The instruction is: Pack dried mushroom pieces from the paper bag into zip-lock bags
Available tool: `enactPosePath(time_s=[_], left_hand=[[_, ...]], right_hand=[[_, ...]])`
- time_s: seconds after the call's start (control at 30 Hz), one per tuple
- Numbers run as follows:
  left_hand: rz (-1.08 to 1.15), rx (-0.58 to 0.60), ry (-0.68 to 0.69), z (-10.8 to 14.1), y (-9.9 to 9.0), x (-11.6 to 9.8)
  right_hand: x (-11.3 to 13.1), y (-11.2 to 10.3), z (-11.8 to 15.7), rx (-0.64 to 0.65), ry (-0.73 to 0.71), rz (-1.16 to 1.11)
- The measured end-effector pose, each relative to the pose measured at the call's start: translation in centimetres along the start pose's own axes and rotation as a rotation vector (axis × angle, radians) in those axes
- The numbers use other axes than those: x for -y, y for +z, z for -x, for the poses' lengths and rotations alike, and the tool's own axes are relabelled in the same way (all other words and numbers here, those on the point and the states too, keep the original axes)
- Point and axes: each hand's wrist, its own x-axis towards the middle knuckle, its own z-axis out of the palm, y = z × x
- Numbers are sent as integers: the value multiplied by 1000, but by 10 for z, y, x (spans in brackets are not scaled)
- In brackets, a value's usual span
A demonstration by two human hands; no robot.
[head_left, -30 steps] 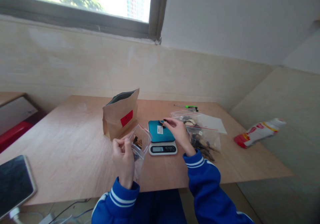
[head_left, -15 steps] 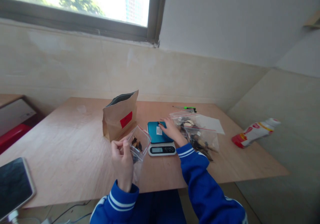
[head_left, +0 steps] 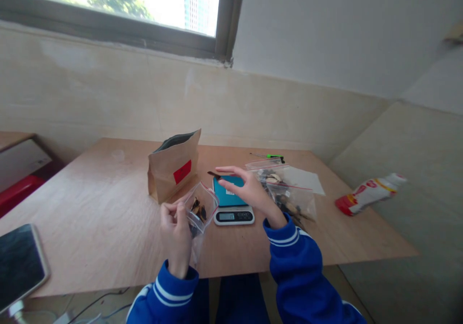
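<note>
My left hand [head_left: 176, 235] pinches the edge of a clear zip bag [head_left: 205, 201], which hangs with its mouth open and dark brown dried slices [head_left: 198, 210] inside. Between the fingertips of my right hand [head_left: 249, 187] is a thin dark dried piece [head_left: 214, 174], held over the left side of a kitchen scale [head_left: 234, 217]. The scale has a blue-green top and a white front with a small display, whose reading is too small to make out. Part of its top is hidden under my right hand.
Behind the bag stands an open brown paper pouch [head_left: 170, 172] with a red label. Right of the scale lie zip bags of dried pieces [head_left: 289, 203], a white sheet [head_left: 307, 179] and a green-handled screwdriver [head_left: 274, 156]. A red-and-white bottle [head_left: 369, 194] is far right, a tablet [head_left: 21, 261] far left.
My right hand has lifted from the scale's top and moved slightly left, with the dark dried piece now raised in its fingers. My left hand and the zip bag have hardly moved.
</note>
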Motion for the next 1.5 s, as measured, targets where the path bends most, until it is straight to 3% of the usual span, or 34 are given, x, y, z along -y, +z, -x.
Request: enactPosePath(time_s=[0.1, 0.23, 0.37, 0.5, 0.63, 0.7, 0.9, 1.0, 1.1, 1.37, 1.5], left_hand=[[70, 7, -29, 0, 2, -2], [235, 55, -133, 1, 2, -12], [512, 262, -392, 1, -4, -27], [596, 474, -572, -1, -13, -34], [531, 693, -656, -3, -15, -35], [515, 726, -658, -3, -15, -36], [556, 699, -531, -4, -32, -42], [531, 697, -395, -1, -42, -39], [434, 579, -237, 4, -42, -37], [303, 314, -44, 4, -31, -46], [244, 270, -26, 0, -29, -42]], right_hand=[[16, -5, 5, 73, -25, -25], [4, -8, 14, 23, 49, -37], [-5, 2, 31, 62, 149, -115], [4, 17, 49, 77, 134, -230], [18, 27, 57, -85, 106, -261], [22, 30, 57, -207, 146, -276], [23, 40, 60, -580, 257, -402], [27, 45, 61, -721, 298, -438], [34, 45, 59, -825, 320, -456], [45, 40, 51, -841, 281, -391], [37, 42, 58, -815, 244, -374]])
